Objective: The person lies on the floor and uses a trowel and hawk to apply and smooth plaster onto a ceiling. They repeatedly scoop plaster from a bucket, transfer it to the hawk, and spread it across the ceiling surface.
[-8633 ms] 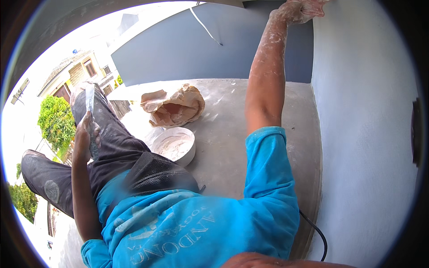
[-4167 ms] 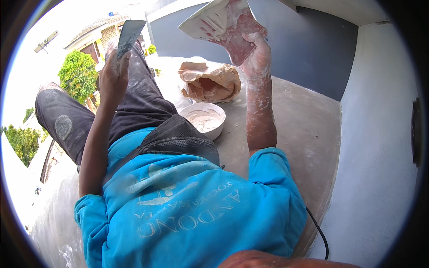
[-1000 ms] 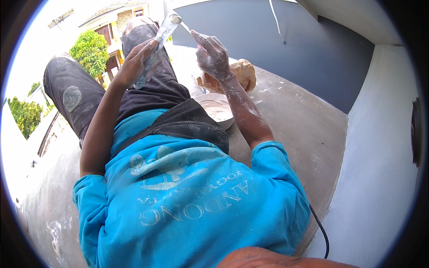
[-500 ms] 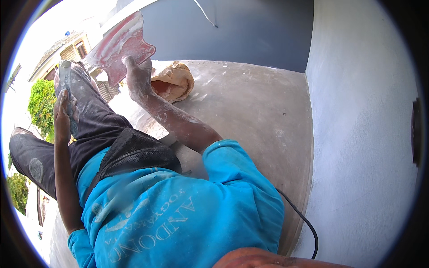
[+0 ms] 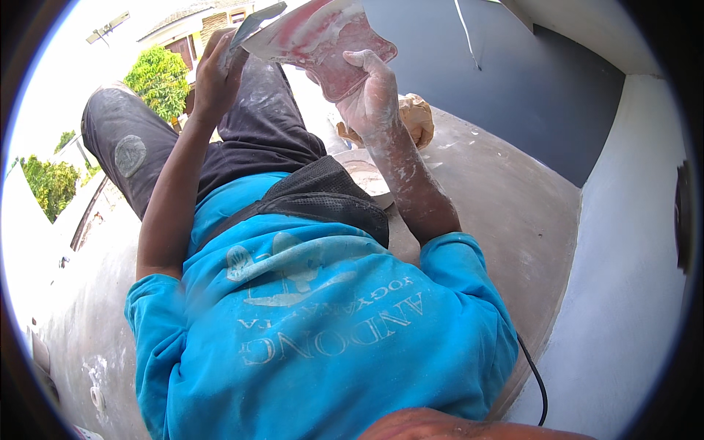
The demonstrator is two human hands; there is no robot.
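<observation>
Head view, only one: my left hand (image 5: 218,77) is curled round a grey metal scraper (image 5: 258,26), handle mostly hidden by my fingers; my right hand (image 5: 370,95) pinches a red plastic putty spreader (image 5: 334,38), thumb on the smeared face, fingers behind. Both tools are up above my thighs, near the top of the view, blade overlapping the spreader's left edge; touching or not, can't tell. Thumb-flat grip probably keeps the wide sheet stiff and its face toward me. Whitish tub (image 5: 369,176) sits on the floor (image 5: 506,191) beside my waist bag (image 5: 330,202), partly behind my right forearm, likely for short reach; brown paper bag (image 5: 417,121) just beyond it. Edges: spreader's top is cropped; blue-grey wall (image 5: 528,92) ahead, white wall (image 5: 609,293) along my right, floor between it and my elbow. Open air between my forearms; left side's blown out, floor edge there unclear.
</observation>
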